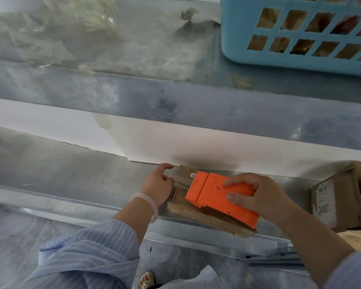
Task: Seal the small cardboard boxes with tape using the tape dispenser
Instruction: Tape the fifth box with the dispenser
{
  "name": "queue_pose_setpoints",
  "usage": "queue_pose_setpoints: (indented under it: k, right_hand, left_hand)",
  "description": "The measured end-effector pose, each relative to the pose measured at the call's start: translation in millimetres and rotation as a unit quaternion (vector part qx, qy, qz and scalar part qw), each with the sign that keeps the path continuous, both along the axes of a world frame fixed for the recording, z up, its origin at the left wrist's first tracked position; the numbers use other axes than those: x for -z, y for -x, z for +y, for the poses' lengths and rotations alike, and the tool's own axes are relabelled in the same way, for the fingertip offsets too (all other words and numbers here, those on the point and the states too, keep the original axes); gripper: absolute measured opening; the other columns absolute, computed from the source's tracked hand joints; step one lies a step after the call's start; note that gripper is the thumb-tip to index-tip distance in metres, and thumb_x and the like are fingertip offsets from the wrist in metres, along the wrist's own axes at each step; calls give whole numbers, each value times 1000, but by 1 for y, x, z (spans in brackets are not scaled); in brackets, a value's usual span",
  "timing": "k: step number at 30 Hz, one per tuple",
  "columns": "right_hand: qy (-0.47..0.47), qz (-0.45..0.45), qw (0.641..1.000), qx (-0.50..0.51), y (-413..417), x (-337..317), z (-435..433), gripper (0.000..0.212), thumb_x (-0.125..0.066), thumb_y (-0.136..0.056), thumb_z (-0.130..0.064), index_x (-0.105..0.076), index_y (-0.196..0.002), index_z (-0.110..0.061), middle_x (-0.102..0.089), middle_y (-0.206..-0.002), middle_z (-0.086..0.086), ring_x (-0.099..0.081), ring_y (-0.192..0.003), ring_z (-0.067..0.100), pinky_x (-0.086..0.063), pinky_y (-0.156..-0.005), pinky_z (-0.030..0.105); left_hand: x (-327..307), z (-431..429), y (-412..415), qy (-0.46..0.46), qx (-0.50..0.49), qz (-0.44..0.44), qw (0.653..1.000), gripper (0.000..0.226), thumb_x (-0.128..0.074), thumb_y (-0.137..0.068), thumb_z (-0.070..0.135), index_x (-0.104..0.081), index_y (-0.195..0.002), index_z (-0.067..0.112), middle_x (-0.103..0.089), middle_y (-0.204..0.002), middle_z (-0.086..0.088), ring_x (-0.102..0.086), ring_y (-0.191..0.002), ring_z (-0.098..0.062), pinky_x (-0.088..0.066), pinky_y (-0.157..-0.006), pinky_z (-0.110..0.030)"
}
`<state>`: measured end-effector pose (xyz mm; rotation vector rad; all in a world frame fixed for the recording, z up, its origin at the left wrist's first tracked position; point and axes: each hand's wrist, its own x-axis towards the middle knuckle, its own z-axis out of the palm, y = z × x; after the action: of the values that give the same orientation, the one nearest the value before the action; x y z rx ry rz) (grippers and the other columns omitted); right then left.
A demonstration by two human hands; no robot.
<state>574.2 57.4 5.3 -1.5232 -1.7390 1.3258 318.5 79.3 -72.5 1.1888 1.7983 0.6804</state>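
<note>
Where the small cardboard box (pixel 196 214) lies flat near the front edge of the metal table (pixel 71 170), the orange tape dispenser (pixel 208 195) sits on its top face, slanted across it. The right hand (pixel 258 197) grips the dispenser's rear, fingers wrapped over the top and thumb along its near side. The left hand (pixel 157 185) holds the box's left end with curled fingers, the index finger raised clear; a pale bracelet (pixel 148 200) circles that wrist. A second carton (pixel 333 201) stands to the right, well apart from the first. Behind runs a white wall strip, above it a metal shelf (pixel 133 97) bearing a blue basket (pixel 238 38) and crumpled clear plastic (pixel 61 34).
</note>
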Motion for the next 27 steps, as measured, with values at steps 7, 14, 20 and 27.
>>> queue_pose_setpoints:
  k: [7, 14, 20, 27]
  right_hand:
    - [4, 15, 1000, 1, -3, 4, 1, 27, -84, -71, -31, -72, -85, -50, -70, -93, -21, -68, -83, 4, -57, -67, 24]
    - [19, 9, 999, -26, -5, 0, 4, 23, -82, -76, -30, -72, -89, -47, -69, -99, -15, -66, -88, 0, -58, -69, 22]
    - [30, -35, 996, -76, -7, -6, 10, 25, -78, -78, -39, -67, -99, -46, -62, -111, -18, -64, -93, 3, -55, -70, 17]
    - [31, -36, 994, -99, -10, -13, 21, 25, -80, -77, -37, -68, -89, -56, -62, -110, -18, -64, -95, 7, -58, -76, 24]
  left_hand:
    - [6, -12, 8, 133, -38, -77, 987, 32, -54, -98, 18, -50, -128, 28, -61, -77, -6, -57, -56, -18, -53, -48, -28]
    - [-8, -10, -16, 18, -38, -101, 994, 43, -41, -103, 39, -46, -143, 24, -58, -124, 3, -54, -117, -19, -41, -106, -36]
    - [3, -4, -28, 30, 40, -79, 996, 51, -33, -106, 34, -19, -155, 28, -41, -151, -5, -44, -130, -20, -33, -100, -25]
    - [10, -1, -23, 31, 57, -42, 997, 52, -33, -106, 36, -18, -155, 29, -52, -141, -8, -52, -124, -26, -40, -105, -35]
